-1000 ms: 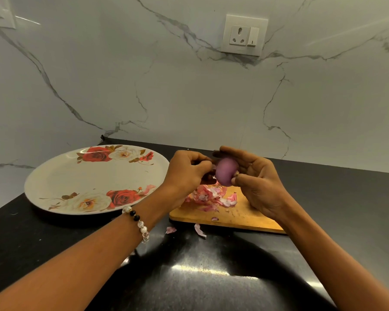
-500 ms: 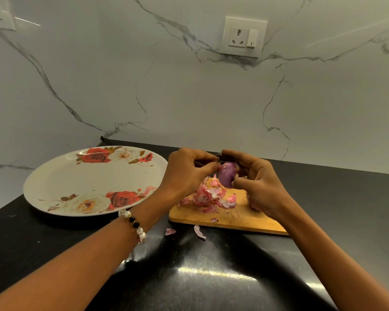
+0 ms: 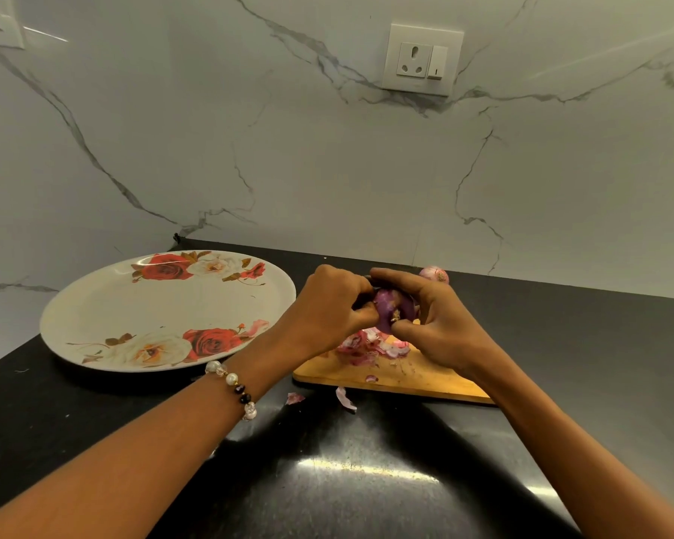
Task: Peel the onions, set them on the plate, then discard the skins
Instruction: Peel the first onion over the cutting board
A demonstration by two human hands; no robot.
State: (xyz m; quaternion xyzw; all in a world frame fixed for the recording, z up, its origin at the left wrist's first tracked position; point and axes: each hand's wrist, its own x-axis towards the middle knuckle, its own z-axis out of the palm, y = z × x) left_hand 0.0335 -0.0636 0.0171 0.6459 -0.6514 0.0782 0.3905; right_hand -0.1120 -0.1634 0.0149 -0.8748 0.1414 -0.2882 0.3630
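Both hands, L (image 3: 329, 309) & R (image 3: 436, 324), fingers curled gripping purple onion (image 3: 392, 309) above cutting board (image 3: 425, 377).

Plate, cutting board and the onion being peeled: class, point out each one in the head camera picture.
plate (image 3: 94, 324), head view: bare white area near its left rim.
cutting board (image 3: 425, 379), head view: bare wood at its near edge.
onion (image 3: 392, 305), head view: purple surface showing between the two hands.

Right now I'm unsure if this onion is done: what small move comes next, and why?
Probably keep picking at the root end. Both hands, left hand and right hand, grip the purple onion over the cutting board, a tuft shows, and the plate holds no onion.
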